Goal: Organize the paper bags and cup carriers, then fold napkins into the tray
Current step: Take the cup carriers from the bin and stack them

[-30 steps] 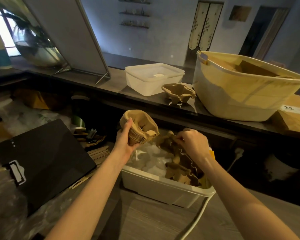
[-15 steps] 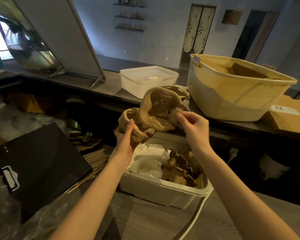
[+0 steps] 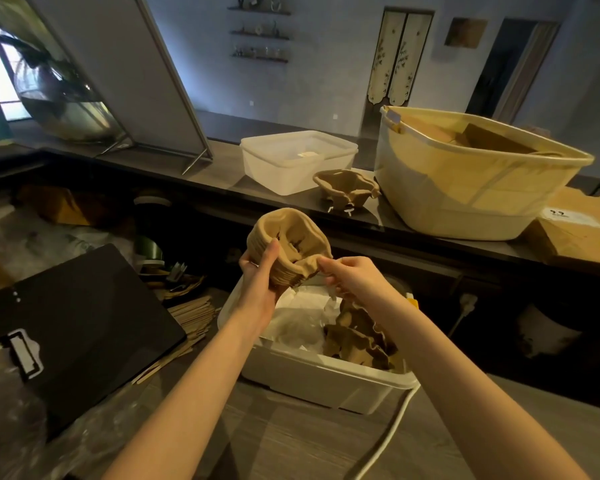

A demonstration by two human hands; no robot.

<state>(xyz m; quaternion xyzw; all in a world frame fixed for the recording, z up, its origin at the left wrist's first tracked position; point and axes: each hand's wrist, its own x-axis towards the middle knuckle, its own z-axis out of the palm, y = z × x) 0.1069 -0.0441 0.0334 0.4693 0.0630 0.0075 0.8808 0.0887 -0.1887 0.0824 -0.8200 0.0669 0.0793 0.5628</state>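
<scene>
My left hand [image 3: 260, 276] grips a nested stack of brown pulp cup carriers [image 3: 288, 245] from below, above a white plastic bin [image 3: 326, 379]. My right hand [image 3: 347, 277] pinches the stack's right edge with thumb and fingers. Inside the bin lie more loose cup carriers [image 3: 359, 336] on the right and crumpled white paper [image 3: 302, 317] on the left. Another small pile of carriers [image 3: 347, 187] sits on the dark counter shelf behind. A large cream tub [image 3: 465, 188] at the right holds brown paper bags [image 3: 489, 140].
A lidded translucent white box [image 3: 291, 161] stands on the shelf left of the carriers. A black clipboard-like panel [image 3: 77, 327] lies at left beside wooden sticks [image 3: 194, 313]. A brown paper bag [image 3: 575, 233] lies far right. A white cable [image 3: 388, 434] runs along the wooden counter.
My right hand lifted a carrier out of the bin and set it onto the stack in my left hand. It now holds the stack's right edge.
</scene>
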